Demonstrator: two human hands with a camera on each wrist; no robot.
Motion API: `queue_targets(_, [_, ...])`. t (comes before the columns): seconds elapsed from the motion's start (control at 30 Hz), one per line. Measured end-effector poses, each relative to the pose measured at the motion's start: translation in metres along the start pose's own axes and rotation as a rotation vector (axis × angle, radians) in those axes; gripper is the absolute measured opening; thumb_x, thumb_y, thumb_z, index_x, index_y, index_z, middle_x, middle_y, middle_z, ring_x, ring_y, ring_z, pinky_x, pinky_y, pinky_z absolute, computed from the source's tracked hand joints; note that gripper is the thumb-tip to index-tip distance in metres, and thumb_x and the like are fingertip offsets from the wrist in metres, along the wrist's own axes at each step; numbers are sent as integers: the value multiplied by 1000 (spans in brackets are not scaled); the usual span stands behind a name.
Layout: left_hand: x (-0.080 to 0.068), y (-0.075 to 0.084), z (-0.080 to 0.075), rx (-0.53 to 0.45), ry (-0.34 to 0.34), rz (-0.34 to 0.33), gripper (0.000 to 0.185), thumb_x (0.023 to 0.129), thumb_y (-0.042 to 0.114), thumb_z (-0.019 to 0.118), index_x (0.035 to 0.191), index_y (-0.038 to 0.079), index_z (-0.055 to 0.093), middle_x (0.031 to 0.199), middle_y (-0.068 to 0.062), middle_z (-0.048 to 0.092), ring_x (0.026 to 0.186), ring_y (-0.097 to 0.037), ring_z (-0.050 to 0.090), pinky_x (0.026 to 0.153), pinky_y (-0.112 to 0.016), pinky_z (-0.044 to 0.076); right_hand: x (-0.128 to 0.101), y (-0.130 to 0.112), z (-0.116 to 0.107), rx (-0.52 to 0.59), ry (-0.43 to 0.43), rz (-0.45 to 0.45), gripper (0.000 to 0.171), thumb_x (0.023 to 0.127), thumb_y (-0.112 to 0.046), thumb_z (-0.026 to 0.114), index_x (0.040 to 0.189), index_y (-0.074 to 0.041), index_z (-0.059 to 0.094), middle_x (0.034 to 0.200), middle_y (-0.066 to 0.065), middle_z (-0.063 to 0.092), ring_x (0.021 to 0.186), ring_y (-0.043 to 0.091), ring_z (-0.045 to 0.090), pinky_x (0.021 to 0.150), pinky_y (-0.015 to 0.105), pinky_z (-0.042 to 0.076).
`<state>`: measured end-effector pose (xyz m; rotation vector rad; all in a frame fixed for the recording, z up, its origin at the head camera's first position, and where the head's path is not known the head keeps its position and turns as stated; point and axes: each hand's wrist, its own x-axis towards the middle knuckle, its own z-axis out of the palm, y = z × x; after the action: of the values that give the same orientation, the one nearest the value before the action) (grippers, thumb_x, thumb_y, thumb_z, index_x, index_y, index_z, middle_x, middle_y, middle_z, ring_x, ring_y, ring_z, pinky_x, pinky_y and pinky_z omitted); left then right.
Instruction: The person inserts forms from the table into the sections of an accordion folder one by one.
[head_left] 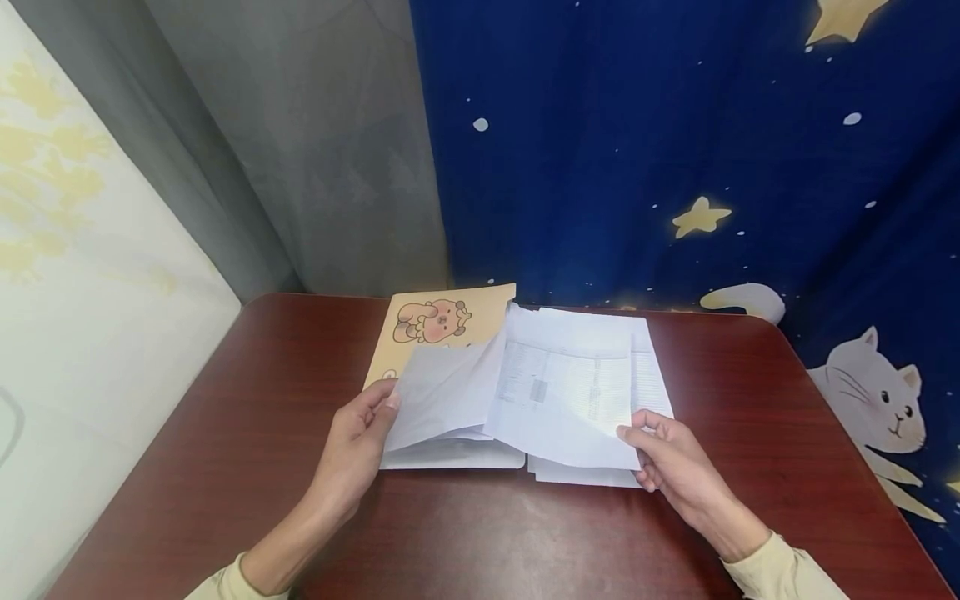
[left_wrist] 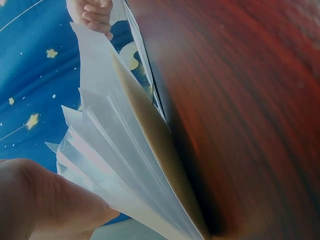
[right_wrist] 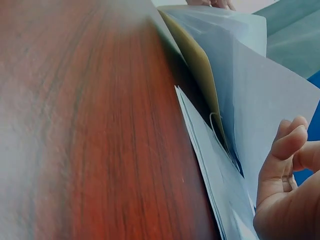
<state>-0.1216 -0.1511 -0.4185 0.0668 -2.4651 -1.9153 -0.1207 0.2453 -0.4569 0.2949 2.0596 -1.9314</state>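
Matt paper sheet (head_left: 562, 375), glossy plastic sleeves (left_wrist: 115, 155), glossy wood-grain table (head_left: 517, 542), matt cloth curtain (head_left: 585, 167)

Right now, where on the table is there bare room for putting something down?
The table shows bare wood left of the folder and left hand, right of the papers and right hand, and at the front between the forearms. The middle is crowded with folder and papers; behind them, hardly any room shows.

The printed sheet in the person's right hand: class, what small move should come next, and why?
Probably the right grip should ease the printed sheet left, toward the folder. It pinches the sheet by its right edge, the sheet's left side reaches the folder's lifted pages, and the left grip holds those pages up.
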Motion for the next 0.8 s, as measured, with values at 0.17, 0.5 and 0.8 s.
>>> queue_targets(0.17, [0,0,1,-5,-1,-2,32,112,20,52,139,10,66,120,-12,71,110,-11,58,93,-16,47,-3,0,3,13,-7,-10,14,103,-15,63,107,-6,53,55,-7,49,49,9,49,49,22,40])
queue_targets(0.5, [1,0,1,-10,-12,-4,33,112,20,51,139,9,66,127,-13,71,124,-12,53,100,-10,42,4,-2,12,18,-40,-27,16,102,-15,65,99,-9,50,51,-4,47,48,10,48,49,22,38])
queue_targets(0.8, [-1,-1,1,-19,-7,19,29,112,19,53,134,10,69,107,-12,73,95,-11,66,84,-22,53,13,-4,20,23,-45,-27,18,101,-18,67,107,-6,55,56,-8,47,48,10,43,51,22,38])
